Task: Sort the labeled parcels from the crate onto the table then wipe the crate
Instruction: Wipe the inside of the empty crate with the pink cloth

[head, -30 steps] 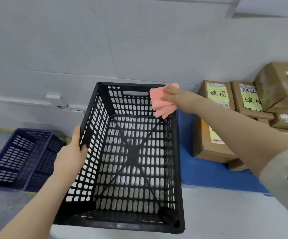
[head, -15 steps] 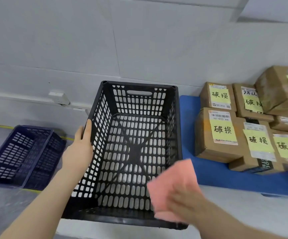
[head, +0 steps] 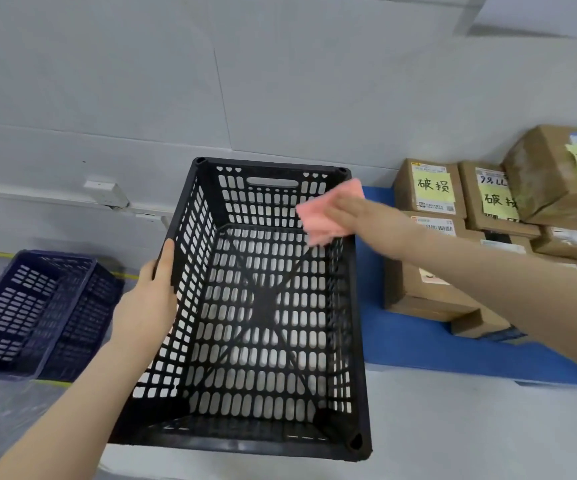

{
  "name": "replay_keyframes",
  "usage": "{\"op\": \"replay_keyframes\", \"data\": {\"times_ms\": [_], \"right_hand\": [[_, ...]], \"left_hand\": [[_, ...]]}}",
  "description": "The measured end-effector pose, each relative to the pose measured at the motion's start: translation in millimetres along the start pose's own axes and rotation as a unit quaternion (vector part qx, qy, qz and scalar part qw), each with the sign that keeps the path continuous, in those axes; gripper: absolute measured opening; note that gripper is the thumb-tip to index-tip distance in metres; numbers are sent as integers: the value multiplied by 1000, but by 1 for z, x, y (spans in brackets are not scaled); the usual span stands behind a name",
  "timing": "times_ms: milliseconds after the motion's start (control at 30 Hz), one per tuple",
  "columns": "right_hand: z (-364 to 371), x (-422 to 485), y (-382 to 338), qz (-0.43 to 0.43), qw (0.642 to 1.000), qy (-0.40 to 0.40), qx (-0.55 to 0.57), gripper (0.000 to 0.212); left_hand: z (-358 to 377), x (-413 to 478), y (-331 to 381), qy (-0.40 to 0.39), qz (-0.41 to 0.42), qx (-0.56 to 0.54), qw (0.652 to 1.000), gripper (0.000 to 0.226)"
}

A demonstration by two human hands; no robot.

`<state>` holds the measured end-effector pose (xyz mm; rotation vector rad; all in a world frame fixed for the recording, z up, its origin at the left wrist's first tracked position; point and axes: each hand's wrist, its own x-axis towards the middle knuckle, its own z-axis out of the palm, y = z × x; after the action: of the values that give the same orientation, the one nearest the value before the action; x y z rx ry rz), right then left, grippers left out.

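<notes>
An empty black slotted crate (head: 266, 306) stands on the white table in the middle of the head view. My left hand (head: 148, 299) grips its left rim, thumb inside the wall. My right hand (head: 353, 213) holds a pink cloth (head: 321, 216) against the far right inner corner of the crate, blurred by motion. Several brown cardboard parcels (head: 429, 188) with yellow handwritten labels are stacked on a blue mat (head: 453, 355) to the right of the crate. My right forearm crosses in front of the lower parcels.
A dark blue slotted crate (head: 34, 313) sits lower down at the left, off the table's end. A grey wall runs right behind the black crate, with a white bracket (head: 107, 194) on it. White table surface (head: 470, 431) shows at the front right.
My right hand swept the pink cloth from the far right corner down to the near right rim, then back up to the far right corner. My left hand stayed on the left rim.
</notes>
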<state>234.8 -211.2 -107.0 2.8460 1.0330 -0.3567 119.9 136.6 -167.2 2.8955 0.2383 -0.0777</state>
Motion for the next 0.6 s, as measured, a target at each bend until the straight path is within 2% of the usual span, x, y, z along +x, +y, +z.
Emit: {"op": "replay_keyframes", "data": {"times_ms": [33,100,200,233,333,400,433,467,500,567,600], "right_hand": [[-6,4,23,20,999,43,-18,63],[-9,20,37,86,995,45,-11,62],[-9,32,8,143,987,28,67,64],[-3,22,-4,157,983,40,90,62],[23,-45,-49,185,971,6,154,55],[52,-96,-94,106,971,35,211,65],[66,-121,-116,57,977,76,192,71],[78,-143,-136,18,985,107,136,63],[89,-164,-152,-9,988,105,110,49],[97,-192,-176,-26,990,101,97,56],[96,-200,-182,-23,986,117,113,52]], "left_hand": [[0,0,0,3,0,-2,1000,81],[0,0,0,8,-5,-6,1000,81],[-1,-1,3,4,-13,-4,1000,82],[1,0,2,4,-14,-4,1000,82],[-1,0,2,-2,-27,-11,1000,82],[-2,0,3,-2,-30,-16,999,82],[-2,0,2,-2,-29,-18,999,82],[-3,-1,2,-4,-27,-20,999,81],[-3,-2,2,-5,-23,-23,999,80],[-5,-4,4,-12,-14,-33,999,79],[-7,-4,6,-15,-7,-41,999,78]]}}
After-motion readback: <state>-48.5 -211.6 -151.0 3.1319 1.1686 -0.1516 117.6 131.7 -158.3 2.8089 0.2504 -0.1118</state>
